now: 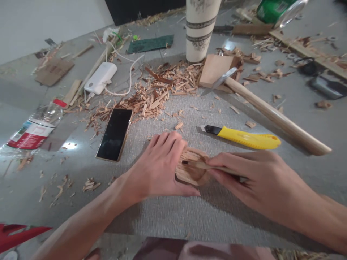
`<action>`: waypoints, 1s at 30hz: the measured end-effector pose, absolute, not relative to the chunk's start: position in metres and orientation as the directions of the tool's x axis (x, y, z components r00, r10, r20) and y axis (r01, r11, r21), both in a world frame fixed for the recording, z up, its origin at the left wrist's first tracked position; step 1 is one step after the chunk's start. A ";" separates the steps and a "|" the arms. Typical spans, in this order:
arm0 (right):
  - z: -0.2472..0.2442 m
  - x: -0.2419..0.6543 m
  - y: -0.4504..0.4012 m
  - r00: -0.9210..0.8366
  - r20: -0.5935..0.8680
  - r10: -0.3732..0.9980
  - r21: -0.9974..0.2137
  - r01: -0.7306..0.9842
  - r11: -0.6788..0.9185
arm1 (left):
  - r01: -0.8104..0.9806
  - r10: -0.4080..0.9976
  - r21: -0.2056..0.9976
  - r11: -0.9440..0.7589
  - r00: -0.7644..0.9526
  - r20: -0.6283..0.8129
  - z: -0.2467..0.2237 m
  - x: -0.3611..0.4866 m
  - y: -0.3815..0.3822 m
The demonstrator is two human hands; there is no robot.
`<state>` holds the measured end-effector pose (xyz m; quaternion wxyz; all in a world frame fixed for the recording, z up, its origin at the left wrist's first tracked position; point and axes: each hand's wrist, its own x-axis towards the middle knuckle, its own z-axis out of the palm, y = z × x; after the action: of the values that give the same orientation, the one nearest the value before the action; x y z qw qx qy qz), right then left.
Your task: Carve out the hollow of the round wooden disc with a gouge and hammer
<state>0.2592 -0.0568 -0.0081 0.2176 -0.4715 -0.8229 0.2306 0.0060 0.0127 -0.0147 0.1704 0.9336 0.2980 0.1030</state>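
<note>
A small hollowed wooden piece [193,175] lies on the grey table, its inside facing up and showing ridged cuts. My left hand [165,166] is wrapped over its left side, with the thumb along the near edge. In my right hand [249,177] is a thin wooden-handled tool [199,165], pinched between thumb and fingers; its dark tip rests in the hollow. Beyond the right hand lies a yellow utility knife [248,138] with its blade end pointing left.
Behind the hands are a black phone [114,134], wood shavings [154,97], a white power bank [100,77] and a tall patterned cup [200,30]. A wooden-handled hammer-like tool [276,113] leans on a wood block [213,70]. A plastic bottle [34,128] lies left.
</note>
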 end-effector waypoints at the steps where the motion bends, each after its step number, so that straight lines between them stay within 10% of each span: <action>1: -0.008 0.259 -0.057 -0.462 0.144 0.875 -0.577 0.679 0.454 | 0.478 0.577 0.424 -0.769 0.805 0.137 -0.014 0.008 0.012; 7: -0.002 0.252 -0.055 -0.446 0.149 0.882 -0.540 0.711 0.451 | 0.285 0.458 0.566 -0.774 0.869 0.188 -0.020 0.030 0.009; 15: 0.008 0.243 -0.056 -0.377 0.128 0.917 -0.488 0.781 0.390 | 0.299 0.406 0.330 -0.895 0.853 0.328 -0.041 0.039 0.003; 21: 0.023 0.261 -0.045 -0.325 0.081 0.942 -0.575 0.757 0.311 | 0.363 0.476 0.379 -0.851 0.839 0.266 -0.038 0.041 0.003; 26: 0.021 0.318 0.000 -0.023 0.299 0.954 -0.216 0.972 0.092 | 0.529 0.689 0.477 -0.702 0.673 0.269 -0.035 0.053 0.013; 30: 0.008 0.344 0.022 -0.017 0.091 0.996 -0.149 0.988 0.030 | 0.549 0.814 0.622 -0.558 0.506 0.285 -0.029 0.056 0.028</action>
<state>0.3443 0.0218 0.0081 0.0849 -0.6960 -0.7127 0.0215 0.0557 0.0281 -0.0294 0.2336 0.8358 0.4077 0.2842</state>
